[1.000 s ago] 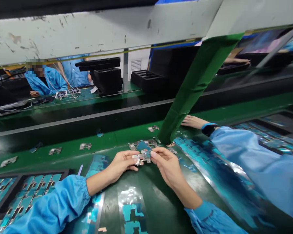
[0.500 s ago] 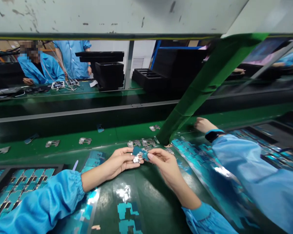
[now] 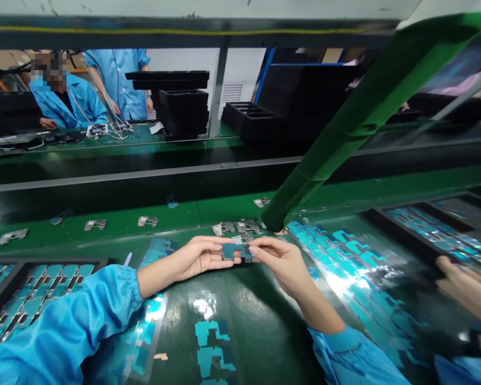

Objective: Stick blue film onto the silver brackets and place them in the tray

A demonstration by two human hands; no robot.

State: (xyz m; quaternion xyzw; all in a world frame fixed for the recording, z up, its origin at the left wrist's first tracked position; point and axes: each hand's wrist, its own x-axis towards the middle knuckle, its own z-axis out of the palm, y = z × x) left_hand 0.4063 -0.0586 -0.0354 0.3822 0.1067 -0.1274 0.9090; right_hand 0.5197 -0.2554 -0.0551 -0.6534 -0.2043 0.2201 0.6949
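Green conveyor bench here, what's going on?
A person is pinching a small metal plate with teal film on it between the left hand and right hand, above a green bench. More metal plates lie on the conveyor belt beyond, and teal film sheets lie on the bench. A co-worker's hand shows at the right edge, while a seated person and a standing person are further back.
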